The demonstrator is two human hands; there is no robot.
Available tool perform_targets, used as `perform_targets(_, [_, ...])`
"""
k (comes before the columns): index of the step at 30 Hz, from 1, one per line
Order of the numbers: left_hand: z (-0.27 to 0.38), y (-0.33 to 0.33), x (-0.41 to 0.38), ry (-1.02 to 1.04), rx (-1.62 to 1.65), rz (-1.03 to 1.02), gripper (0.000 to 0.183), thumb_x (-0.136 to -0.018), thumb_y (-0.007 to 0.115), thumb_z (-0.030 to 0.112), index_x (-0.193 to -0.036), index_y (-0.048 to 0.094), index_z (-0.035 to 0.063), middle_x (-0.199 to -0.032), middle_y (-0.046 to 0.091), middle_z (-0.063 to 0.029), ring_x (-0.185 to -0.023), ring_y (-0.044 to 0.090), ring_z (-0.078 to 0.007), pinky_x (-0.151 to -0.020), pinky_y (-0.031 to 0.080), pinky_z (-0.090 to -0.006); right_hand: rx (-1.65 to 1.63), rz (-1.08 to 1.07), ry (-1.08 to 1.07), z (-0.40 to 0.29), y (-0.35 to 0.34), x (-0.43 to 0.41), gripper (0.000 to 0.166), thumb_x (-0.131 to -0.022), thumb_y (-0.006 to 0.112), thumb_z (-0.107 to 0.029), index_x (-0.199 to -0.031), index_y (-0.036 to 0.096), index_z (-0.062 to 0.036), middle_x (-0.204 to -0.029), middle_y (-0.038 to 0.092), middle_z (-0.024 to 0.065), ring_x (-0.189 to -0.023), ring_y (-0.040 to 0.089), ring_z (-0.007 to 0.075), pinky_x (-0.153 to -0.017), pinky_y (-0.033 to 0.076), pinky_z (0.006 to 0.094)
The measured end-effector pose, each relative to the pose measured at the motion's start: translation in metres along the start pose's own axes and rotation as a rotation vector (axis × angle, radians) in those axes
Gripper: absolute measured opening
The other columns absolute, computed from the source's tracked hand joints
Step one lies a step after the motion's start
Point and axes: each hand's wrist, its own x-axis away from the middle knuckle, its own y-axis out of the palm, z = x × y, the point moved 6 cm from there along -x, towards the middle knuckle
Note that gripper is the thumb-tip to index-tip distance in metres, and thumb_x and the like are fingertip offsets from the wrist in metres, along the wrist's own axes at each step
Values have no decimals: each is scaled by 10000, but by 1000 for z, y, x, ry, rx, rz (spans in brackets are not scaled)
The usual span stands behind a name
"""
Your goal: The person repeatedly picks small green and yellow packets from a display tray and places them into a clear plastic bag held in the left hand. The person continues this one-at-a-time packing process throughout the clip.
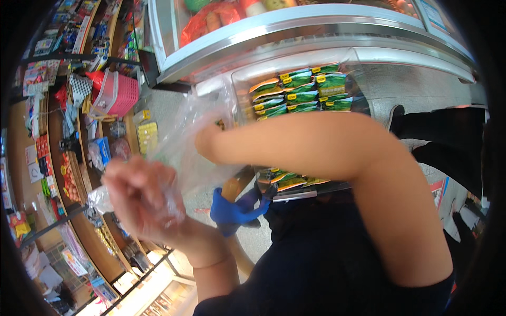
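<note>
My left hand (142,193) is raised at the left with its fingers curled on the gathered edge of a clear plastic bag (178,146). My right arm crosses in front of me. The right hand (207,144) is at or inside the bag; its fingers are blurred and hidden by the plastic, so its grip cannot be made out. Below the forearm and beyond it stands a clear plastic bin (357,79) filled with rows of green packets (302,94) bearing yellow marks. Part of the bin is hidden behind my right arm.
A metal-framed glass display case (276,29) runs along the top, with produce inside. Shelves of goods (102,252) line the left side, near a pink basket (122,94). Blue footwear (229,211) is on the floor below. A person's dark-clothed legs (442,126) are at the right.
</note>
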Motion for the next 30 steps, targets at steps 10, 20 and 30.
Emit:
perform_targets(10, [20,11,6,60,14,23,280,-1017,406,236,-789,456,81,-588,361,-2,-452,264,-54,-476,231,-229,-137,-99,77,7,16,-3,203,-752,614,-107,-919,715,-51,-927,699,122,-863,666,316,-700,528,451])
perform_targets(20, [15,4,7,32,-39,35,299,-1015,409,244,-771,451,76,-571,352,2,-455,243,-52,-457,219,-225,-224,-91,64,14,15,3,218,-749,624,-114,-937,717,-53,-948,698,118,-873,665,312,-709,527,455])
perform_targets(30, [5,22,10,26,-35,15,285,-1015,391,242,-778,434,89,-568,345,2,-444,222,-60,-456,224,-212,-277,-75,75,17,28,23,234,-747,633,-121,-955,719,-55,-968,697,114,-883,664,308,-717,526,458])
